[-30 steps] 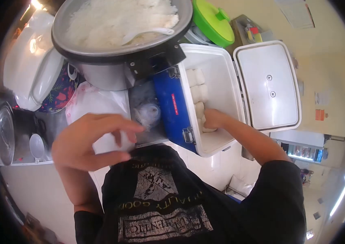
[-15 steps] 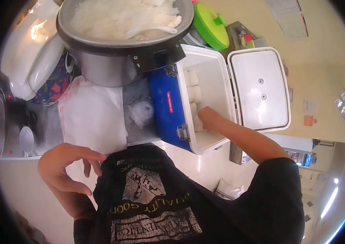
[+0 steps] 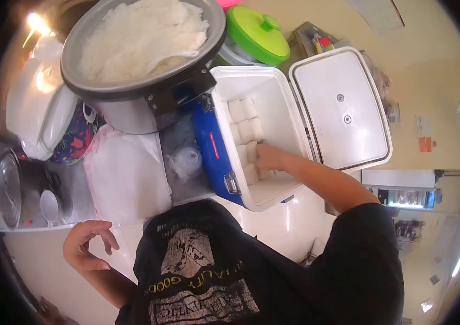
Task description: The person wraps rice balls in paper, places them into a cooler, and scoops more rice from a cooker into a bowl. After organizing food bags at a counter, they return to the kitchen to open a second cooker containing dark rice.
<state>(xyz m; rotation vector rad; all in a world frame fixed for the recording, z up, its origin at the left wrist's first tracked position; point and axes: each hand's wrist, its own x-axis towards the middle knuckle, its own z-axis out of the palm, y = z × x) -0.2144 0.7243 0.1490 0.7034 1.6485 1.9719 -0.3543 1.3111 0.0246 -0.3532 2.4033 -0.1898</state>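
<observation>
My right hand (image 3: 271, 157) reaches down into a blue cooler box (image 3: 206, 143) with a white lining. Its fingers are closed at one of the white, rounded packets (image 3: 250, 129), which lie in rows along the bottom; the fingertips are partly hidden. Their smooth white look resembles bagged rice, but I cannot make out the wrapping clearly. My left hand (image 3: 87, 246) hangs in front of the counter edge, holding nothing, fingers curved and apart. Beside the cooler stands a large rice cooker (image 3: 105, 111) full of white rice (image 3: 132, 38), with a white spoon (image 3: 173, 57) on the rice.
The cooler's lid (image 3: 343, 108) is swung back to the right. White plastic sheets (image 3: 129, 173) and a crumpled clear bag (image 3: 185, 162) lie on the counter. A green lid (image 3: 262, 35) is behind the cooler. At left are a white ladle (image 3: 49, 205) and a dark pot (image 3: 10, 187).
The view has shifted, showing more of the packets inside the cooler. My right hand stays among them. My left hand has dropped slightly away from the sheets, still empty.
</observation>
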